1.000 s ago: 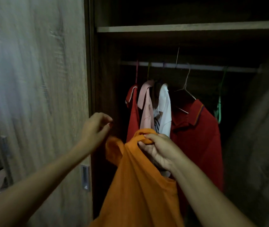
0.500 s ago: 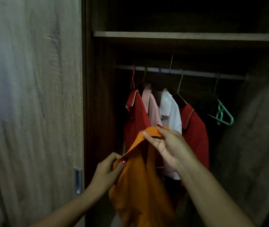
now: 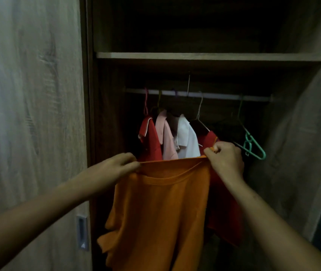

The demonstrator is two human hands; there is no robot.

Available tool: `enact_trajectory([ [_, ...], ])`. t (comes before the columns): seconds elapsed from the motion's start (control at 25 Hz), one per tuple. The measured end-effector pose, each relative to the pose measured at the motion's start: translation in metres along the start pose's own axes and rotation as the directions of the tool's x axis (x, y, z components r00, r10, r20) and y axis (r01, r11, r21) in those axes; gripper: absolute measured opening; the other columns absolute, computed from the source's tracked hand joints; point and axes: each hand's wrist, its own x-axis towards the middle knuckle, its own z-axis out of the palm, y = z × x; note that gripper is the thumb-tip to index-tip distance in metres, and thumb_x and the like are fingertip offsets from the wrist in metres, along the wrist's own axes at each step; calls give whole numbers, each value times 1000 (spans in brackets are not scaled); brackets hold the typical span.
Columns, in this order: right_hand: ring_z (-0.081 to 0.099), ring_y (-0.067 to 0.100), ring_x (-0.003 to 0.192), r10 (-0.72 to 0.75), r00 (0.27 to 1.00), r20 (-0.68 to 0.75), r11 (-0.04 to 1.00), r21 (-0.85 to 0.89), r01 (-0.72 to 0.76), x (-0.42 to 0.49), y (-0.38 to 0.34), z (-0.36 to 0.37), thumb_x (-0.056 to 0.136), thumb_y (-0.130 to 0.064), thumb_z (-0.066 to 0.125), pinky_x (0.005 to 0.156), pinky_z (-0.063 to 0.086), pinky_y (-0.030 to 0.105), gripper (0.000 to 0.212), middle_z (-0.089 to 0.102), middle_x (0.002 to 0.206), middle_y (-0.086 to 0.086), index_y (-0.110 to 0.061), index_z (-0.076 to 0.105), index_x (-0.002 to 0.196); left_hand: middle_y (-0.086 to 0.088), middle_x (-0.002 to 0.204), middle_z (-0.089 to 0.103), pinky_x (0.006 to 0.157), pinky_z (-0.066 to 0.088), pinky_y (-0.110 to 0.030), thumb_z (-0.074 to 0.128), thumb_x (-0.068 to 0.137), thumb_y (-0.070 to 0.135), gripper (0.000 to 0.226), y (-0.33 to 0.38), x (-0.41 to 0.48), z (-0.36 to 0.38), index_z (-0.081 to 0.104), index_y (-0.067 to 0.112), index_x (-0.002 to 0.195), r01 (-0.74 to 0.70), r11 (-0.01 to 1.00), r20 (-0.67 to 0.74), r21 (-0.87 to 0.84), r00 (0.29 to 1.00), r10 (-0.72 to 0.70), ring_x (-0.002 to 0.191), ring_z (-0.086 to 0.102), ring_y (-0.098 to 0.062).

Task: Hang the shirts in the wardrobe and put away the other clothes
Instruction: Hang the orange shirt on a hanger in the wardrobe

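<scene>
Hands pinching shirt (image 3: 161, 208) top edge, left (image 3: 116, 166) and right (image 3: 226, 159) closed on either end, stretched flat in front of wardrobe opening, likely to square it for the free hanger (image 3: 253, 146) on rail (image 3: 224, 96), beside hung shirts (image 3: 173, 139).

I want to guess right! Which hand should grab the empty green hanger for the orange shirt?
Probably the right hand: it is just beside the green hanger, while the left hand is far across the orange shirt and could keep holding it.
</scene>
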Motion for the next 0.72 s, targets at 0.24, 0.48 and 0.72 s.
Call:
enact_trajectory([
  [0.24,63,32,73,-181,980,-84,982,-66,176,59,19,-5,81,-22,61,63,51,38,9,66,73,11,-17,60,73,4,115,53,93,47,-22,54,84,-4,32,27,35,-23,61,15,109,-12,998,-300,-56,954,-5,108,50,-8],
  [0.48,54,46,101,-190,979,-74,815,-568,115,125,78,-18,76,-9,67,83,45,52,45,53,111,29,-1,46,116,4,116,50,85,46,-15,53,87,1,28,44,47,-23,56,15,111,-32,992,-300,-119,954,-6,105,50,-8],
  [0.72,59,44,100,203,979,5,944,-266,-194,138,92,-9,91,-3,51,76,48,41,19,58,108,32,8,57,105,6,108,54,77,45,-15,56,85,2,25,33,52,-17,57,20,102,9,974,-240,-225,969,-64,99,53,-5],
])
